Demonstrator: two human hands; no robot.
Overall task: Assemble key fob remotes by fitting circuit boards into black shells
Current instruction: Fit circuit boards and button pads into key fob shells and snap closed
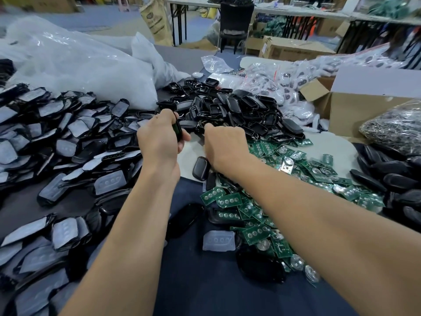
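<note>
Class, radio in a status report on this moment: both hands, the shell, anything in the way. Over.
Left hand grips a black shell. Right hand curled into shell pile, grasp hidden. Circuit boards heaped beneath right forearm.

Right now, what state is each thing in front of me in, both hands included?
Left hand: grips a black plastic fob shell, held on edge.
Right hand: fingers curled down into the heap of empty black shells; any grip hidden.
Green circuit boards: loose heap, not fitted.
Translucent rubber button pad: lying loose on the dark cloth.
Brown cardboard box: flaps open.
</note>
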